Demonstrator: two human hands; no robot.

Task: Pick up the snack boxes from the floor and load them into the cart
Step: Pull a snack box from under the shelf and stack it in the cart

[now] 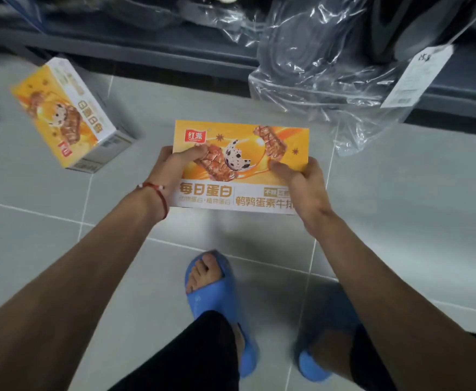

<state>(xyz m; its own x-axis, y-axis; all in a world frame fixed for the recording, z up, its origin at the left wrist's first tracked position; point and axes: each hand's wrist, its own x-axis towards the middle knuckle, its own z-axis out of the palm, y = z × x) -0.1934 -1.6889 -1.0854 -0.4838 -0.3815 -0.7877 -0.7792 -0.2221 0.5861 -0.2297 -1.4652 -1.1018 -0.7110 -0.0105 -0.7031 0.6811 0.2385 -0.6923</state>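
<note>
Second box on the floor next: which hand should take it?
Left, probably. The floor box lies left of the held box, nearer the left hand; the right hand would have to cross over. Both grip the held box now.

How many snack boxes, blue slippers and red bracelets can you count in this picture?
Snack boxes: 2, the held box and the floor box
Blue slippers: 2, the left slipper and the right slipper
Red bracelets: 1, the bracelet
Total: 5
</note>
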